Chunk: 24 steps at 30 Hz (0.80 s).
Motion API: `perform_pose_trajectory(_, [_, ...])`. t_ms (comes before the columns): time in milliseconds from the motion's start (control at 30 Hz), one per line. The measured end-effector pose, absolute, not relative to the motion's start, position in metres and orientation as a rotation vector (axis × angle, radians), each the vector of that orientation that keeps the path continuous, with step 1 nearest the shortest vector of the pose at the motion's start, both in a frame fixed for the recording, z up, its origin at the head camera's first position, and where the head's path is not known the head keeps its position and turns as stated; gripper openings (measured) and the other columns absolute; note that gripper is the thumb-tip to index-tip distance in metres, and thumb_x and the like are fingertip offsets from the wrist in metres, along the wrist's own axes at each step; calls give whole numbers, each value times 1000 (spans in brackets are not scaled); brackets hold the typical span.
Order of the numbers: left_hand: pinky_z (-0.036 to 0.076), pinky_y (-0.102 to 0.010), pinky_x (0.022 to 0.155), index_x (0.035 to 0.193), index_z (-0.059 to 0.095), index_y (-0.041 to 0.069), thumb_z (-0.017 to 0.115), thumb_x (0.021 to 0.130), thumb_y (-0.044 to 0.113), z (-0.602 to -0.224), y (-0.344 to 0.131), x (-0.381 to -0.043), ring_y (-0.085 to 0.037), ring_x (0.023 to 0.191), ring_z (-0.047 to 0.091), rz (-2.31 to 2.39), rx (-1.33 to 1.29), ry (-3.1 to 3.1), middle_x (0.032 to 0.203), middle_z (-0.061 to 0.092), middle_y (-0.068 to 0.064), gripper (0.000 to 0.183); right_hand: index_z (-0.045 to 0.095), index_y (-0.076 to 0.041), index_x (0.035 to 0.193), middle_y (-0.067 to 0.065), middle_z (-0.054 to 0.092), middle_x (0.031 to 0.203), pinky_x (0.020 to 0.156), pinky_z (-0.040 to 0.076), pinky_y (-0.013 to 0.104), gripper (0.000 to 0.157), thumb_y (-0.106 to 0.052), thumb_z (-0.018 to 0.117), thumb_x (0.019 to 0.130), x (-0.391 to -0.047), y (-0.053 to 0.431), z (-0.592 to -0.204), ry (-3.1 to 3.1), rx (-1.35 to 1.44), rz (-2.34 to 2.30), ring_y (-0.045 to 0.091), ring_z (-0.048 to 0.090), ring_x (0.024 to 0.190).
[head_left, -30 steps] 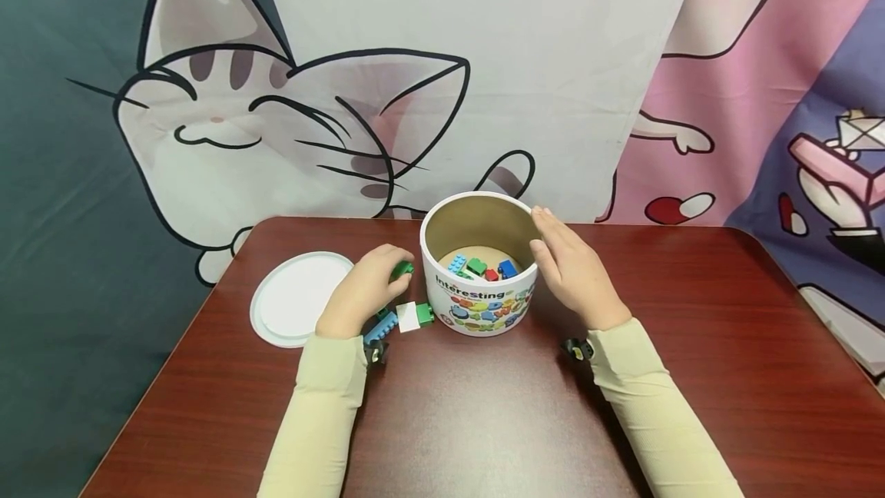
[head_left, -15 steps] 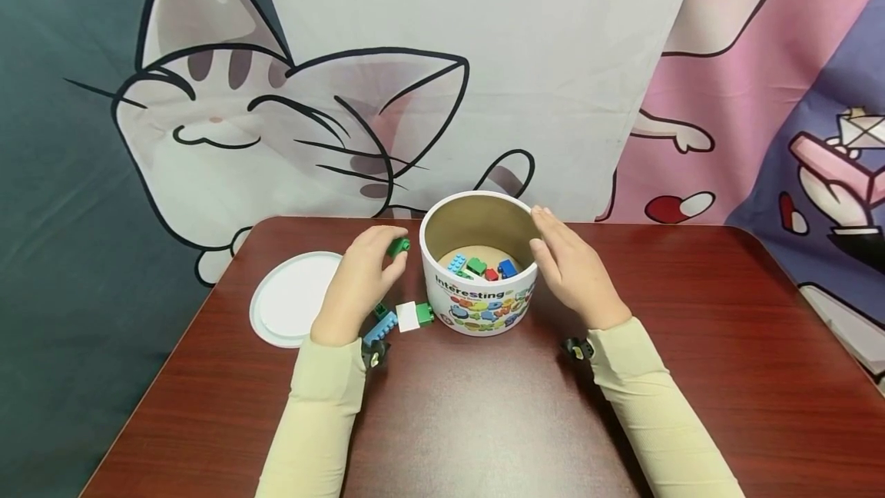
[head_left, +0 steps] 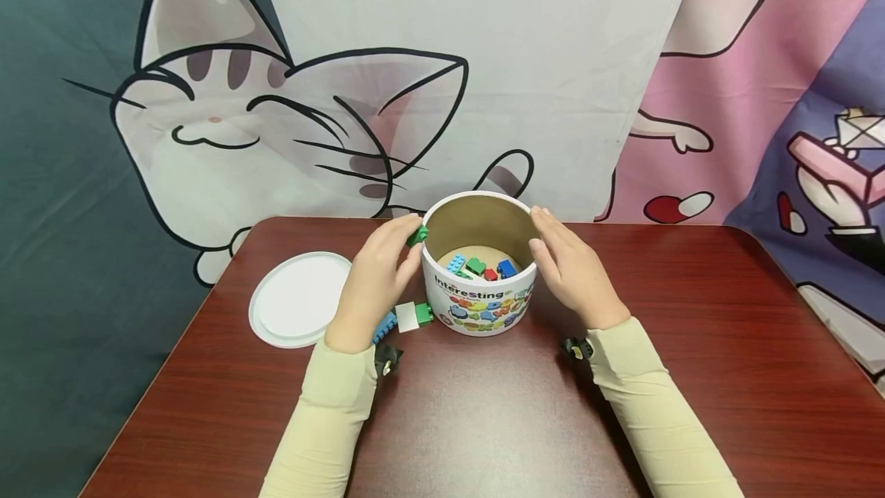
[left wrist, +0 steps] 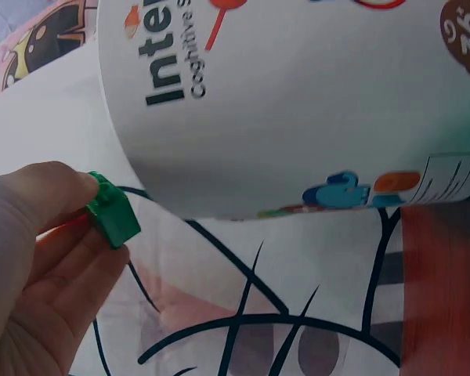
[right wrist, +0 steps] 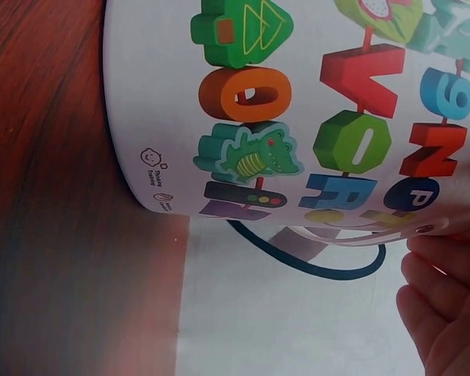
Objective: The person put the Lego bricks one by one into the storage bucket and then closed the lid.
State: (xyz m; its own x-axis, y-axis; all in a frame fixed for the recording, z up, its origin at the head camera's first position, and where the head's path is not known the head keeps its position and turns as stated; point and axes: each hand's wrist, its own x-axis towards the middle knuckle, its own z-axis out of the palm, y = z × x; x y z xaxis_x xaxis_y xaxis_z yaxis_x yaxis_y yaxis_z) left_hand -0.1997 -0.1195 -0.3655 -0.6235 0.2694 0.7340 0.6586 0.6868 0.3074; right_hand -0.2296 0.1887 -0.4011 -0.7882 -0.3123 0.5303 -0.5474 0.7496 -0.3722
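The left hand (head_left: 376,273) pinches 1 small green plastic brick (head_left: 418,235) between thumb and fingers, just beside the left rim of a white cylindrical tub (head_left: 482,306) printed with colourful shapes. The right hand (head_left: 579,269), its fingers nearly straight and close together, rests against the tub's opposite side. At least 4 loose pieces lie inside, including a light-blue studded brick (head_left: 456,263) and a red block (head_left: 491,275). On the glossy red-brown wood-grained bench (head_left: 477,429), a white square block (head_left: 407,317) and a blue studded bar (head_left: 386,326) (partly hidden by the left wrist) lie near the tub; a round white lid (head_left: 297,298) lies farther left.
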Motion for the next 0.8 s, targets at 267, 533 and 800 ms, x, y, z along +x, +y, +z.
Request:
perform_pose_trajectory(267, [50, -39, 105, 127, 65, -6, 69, 93, -1, -370, -111, -201, -33, 120, 62, -743, -794, -2147, 129, 64, -21, 35, 46, -2, 152, 13, 45, 156, 119, 33, 48, 52, -31, 47, 108, -230, 189, -401, -2506, 645, 730, 32, 42, 144])
perform_pose_trajectory(533, [54, -39, 99, 127, 65, -6, 72, 92, 0, -375, -106, -201, -33, 120, 62, -738, -822, -2140, 129, 64, -22, 36, 45, -2, 152, 13, 44, 156, 119, 32, 48, 53, -31, 47, 107, -229, 188, -401, -2523, 636, 745, 32, 41, 145])
perform_pose_trajectory(800, [55, -37, 97, 128, 66, -4, 72, 92, 1, -373, -102, -203, -29, 118, 63, -831, -810, -2158, 129, 65, -19, 36, 44, -3, 153, 13, 44, 156, 119, 33, 49, 53, -31, 47, 107, -229, 188, -401, -2531, 629, 745, 32, 40, 145])
